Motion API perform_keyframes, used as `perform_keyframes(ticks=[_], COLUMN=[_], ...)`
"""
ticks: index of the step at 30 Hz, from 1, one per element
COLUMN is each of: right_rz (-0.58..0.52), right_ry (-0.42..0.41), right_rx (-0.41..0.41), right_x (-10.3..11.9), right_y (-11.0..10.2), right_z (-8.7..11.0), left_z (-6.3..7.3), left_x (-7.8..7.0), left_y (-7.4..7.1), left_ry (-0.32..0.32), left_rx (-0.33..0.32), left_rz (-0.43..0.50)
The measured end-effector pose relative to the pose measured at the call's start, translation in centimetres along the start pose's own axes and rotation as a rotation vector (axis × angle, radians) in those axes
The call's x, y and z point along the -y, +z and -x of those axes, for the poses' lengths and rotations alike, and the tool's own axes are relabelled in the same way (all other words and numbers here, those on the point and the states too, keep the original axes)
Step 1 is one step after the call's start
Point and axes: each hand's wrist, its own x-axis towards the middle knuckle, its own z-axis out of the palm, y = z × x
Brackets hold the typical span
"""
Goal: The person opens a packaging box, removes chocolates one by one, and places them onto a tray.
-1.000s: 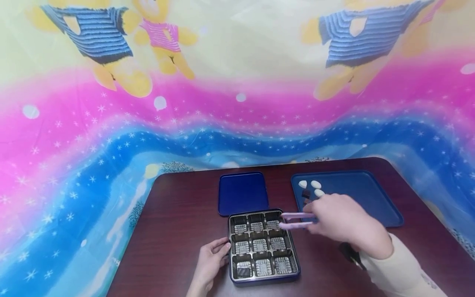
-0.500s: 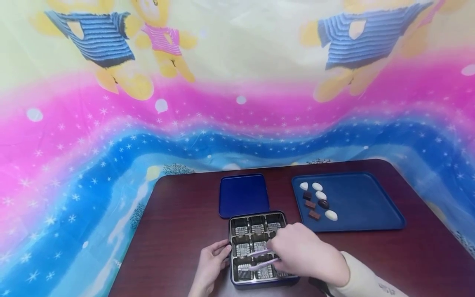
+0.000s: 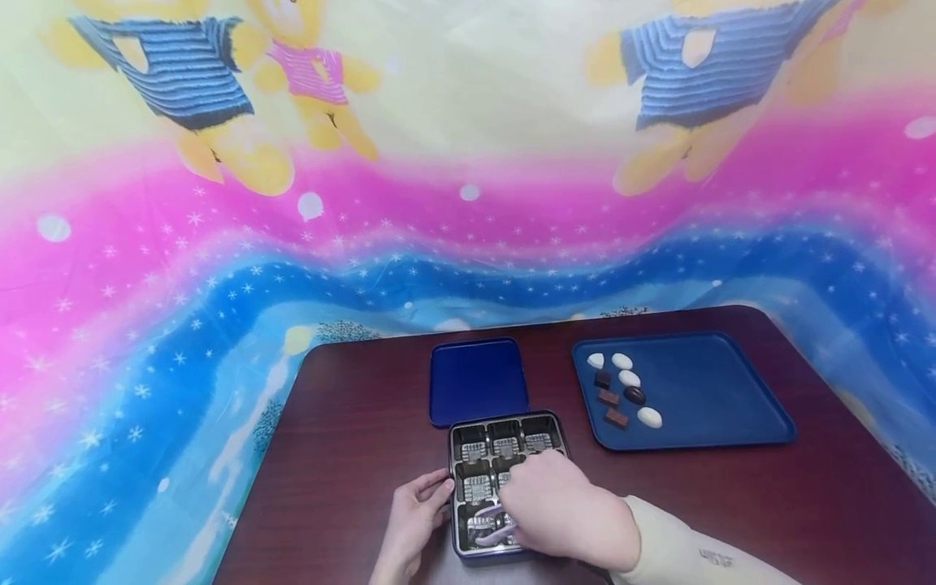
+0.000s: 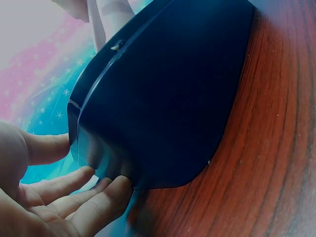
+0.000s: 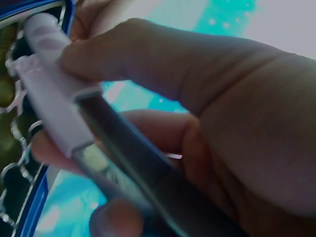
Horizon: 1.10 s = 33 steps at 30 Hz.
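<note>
In the head view, a dark blue square tin (image 3: pixel 453 520) with a compartmented tray stands near me. My left hand (image 3: pixel 412 520) holds its left side, thumb and fingertips against the wall, as the left wrist view also shows. My right hand (image 3: pixel 548 508) grips tongs (image 3: pixel 496 536) with pale purple tips and, in the right wrist view, a dark shaft (image 5: pixel 143 158). The tips reach into the tin's front-left compartment, slightly apart. A dark chocolate piece lay there earlier; whether the tips touch it I cannot tell. My hand hides the tin's right and front-right compartments.
Behind the tin lies its blue lid (image 3: pixel 478 382). At the right, a blue tray (image 3: pixel 717 398) bears several chocolates along its left side: white ones (image 3: pixel 649 418), brown bars (image 3: pixel 617 418) and dark pieces (image 3: pixel 634 396). The red-brown table (image 3: pixel 344 455) ends before a printed cloth.
My right hand has moved from beside the tray, left and toward me, over the tin, bringing the tong tips to the front-left compartment. My left hand stays at the tin's side.
</note>
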Motion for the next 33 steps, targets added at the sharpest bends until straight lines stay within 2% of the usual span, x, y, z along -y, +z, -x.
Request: perform_keyframes(ticks=[4, 10, 17, 25, 33], right_rz=[0.081, 0.144, 0.24, 0.304, 0.333], right_ry=[0.012, 0.001, -0.014, -0.013, -0.036], right_rx=[-0.004, 0.015, -0.01, 0.08, 0.063], right_x=[1.0, 2.1, 3.0, 4.0, 4.2], right_y=[0.0, 0.3, 0.6, 1.1, 1.3], right_z=[-0.8, -1.7, -2.2, -3.0, -3.2], left_z=[-0.2, -0.1, 0.0, 0.0, 0.1], left_x=[0.0, 0.1, -0.1, -0.2, -0.2], left_y=[0.1, 0.1, 0.1, 0.1, 0.0], left_ry=[0.002, 0.005, 0.018, 0.012, 0.015], left_rx=[0.001, 0.007, 0.009, 0.004, 0.002], left_rz=[0.004, 0.003, 0.005, -0.006, -0.012])
